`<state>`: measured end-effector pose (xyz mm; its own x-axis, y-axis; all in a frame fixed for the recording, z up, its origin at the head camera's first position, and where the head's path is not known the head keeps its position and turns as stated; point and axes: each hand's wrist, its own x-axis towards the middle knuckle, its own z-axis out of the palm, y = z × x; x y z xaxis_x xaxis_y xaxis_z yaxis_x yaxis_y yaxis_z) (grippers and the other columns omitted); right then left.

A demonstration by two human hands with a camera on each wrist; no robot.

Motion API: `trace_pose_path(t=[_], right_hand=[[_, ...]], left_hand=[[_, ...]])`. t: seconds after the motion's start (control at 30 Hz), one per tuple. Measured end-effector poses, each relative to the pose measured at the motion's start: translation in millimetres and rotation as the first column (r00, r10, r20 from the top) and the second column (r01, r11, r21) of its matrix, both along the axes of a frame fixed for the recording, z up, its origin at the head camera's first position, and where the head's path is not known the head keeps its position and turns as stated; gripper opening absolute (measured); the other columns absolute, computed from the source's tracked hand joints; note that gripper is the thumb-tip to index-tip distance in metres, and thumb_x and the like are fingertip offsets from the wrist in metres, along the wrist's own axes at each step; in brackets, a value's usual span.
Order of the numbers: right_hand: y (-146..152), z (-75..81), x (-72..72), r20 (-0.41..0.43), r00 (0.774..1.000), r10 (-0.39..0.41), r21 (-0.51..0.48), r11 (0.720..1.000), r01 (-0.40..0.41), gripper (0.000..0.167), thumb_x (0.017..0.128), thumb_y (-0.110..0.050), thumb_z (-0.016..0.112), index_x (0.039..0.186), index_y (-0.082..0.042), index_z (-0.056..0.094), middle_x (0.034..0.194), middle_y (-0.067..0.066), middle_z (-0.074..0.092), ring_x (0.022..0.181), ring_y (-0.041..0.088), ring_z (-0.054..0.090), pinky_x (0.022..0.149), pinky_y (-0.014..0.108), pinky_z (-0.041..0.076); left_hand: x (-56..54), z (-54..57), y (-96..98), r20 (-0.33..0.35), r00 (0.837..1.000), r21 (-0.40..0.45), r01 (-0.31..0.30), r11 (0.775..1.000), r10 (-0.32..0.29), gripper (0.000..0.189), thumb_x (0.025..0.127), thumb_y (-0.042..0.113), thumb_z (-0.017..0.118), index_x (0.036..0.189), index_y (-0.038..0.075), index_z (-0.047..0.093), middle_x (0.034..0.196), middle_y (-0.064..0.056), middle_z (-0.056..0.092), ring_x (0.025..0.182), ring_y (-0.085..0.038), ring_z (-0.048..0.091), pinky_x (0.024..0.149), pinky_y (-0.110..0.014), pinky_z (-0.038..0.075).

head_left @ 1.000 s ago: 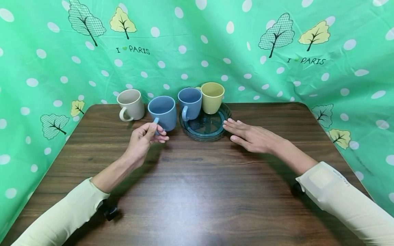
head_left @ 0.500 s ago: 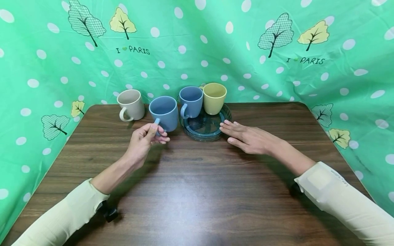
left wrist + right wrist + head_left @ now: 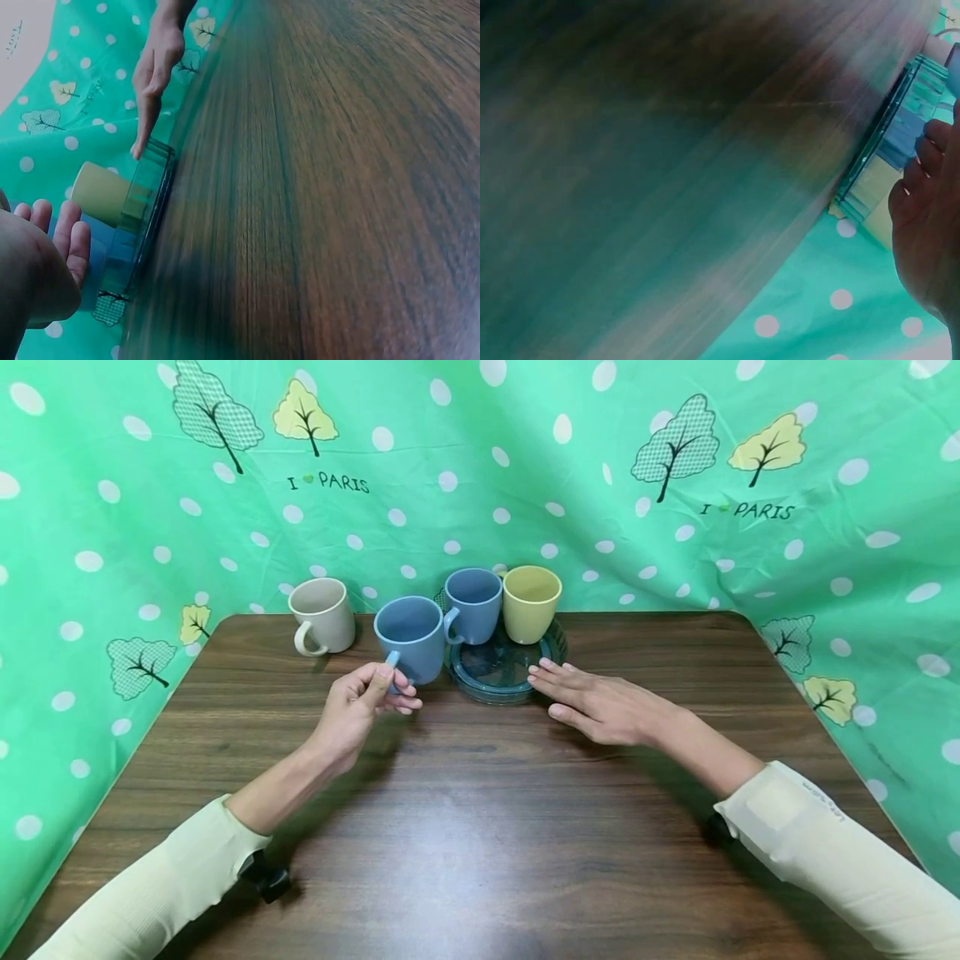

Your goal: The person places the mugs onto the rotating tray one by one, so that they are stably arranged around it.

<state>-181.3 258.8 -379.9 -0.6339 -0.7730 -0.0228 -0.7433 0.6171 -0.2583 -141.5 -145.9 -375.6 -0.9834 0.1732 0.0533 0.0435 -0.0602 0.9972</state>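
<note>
The blue mug (image 3: 420,639) is held upright just left of the glass dish (image 3: 491,697), its handle pinched between thumb and fingers of the left hand (image 3: 363,695). The right hand (image 3: 600,700) is stretched out, fingers straight, by the opposite rim; contact cannot be told. For a clean placement, the mug should probably be lifted over the rim and lowered level, clear of the yellow mug (image 3: 532,606).
</note>
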Motion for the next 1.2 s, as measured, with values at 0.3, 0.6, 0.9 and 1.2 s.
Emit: trace_pose_path(t=[0.3,0.6,0.9,1.2], right_hand=[[-10,3.2,2.8,0.013,1.0,0.006,0.017,1.0,-0.006,0.06,0.123,-0.035,0.048,0.177,-0.014,0.035,0.188,0.007,0.028,0.177,0.03,0.023,0.143,0.057,0.029],[-7,5.1,3.7,0.002,1.0,-0.011,0.019,1.0,0.011,0.061,0.122,-0.035,0.05,0.178,-0.013,0.034,0.189,0.006,0.027,0.177,0.031,0.023,0.142,0.058,0.03],[8,7.1,-1.1,0.012,0.996,-0.092,0.022,0.996,0.091,0.061,0.123,-0.037,0.049,0.178,-0.017,0.033,0.189,0.005,0.026,0.177,0.033,0.022,0.142,0.061,0.028],[17,6.5,-5.3,0.02,0.99,-0.136,0.017,0.991,0.136,0.06,0.123,-0.039,0.047,0.178,-0.019,0.034,0.189,0.007,0.026,0.177,0.038,0.022,0.14,0.065,0.029]], left_hand=[[2.3,4.1,5.2,-0.03,0.999,0.013,0.017,1.0,-0.017,0.032,0.123,0.022,0.046,0.106,0.01,0.07,0.096,0.004,0.08,0.09,-0.011,0.085,0.086,-0.029,0.069],[1.7,9.3,15.9,-0.05,0.998,0.039,0.033,0.999,-0.031,0.032,0.123,0.02,0.047,0.105,0.008,0.07,0.094,0.004,0.08,0.087,-0.012,0.084,0.084,-0.029,0.07],[-0.5,11.5,24.5,-0.039,0.998,0.037,0.058,0.998,-0.056,0.031,0.123,0.02,0.047,0.107,0.007,0.07,0.095,0.004,0.078,0.089,-0.012,0.084,0.084,-0.028,0.069],[-4.0,10.6,33.5,-0.041,0.997,0.064,0.07,0.995,-0.068,0.032,0.124,0.018,0.046,0.106,0.006,0.069,0.095,0.002,0.079,0.088,-0.012,0.085,0.082,-0.028,0.069]])
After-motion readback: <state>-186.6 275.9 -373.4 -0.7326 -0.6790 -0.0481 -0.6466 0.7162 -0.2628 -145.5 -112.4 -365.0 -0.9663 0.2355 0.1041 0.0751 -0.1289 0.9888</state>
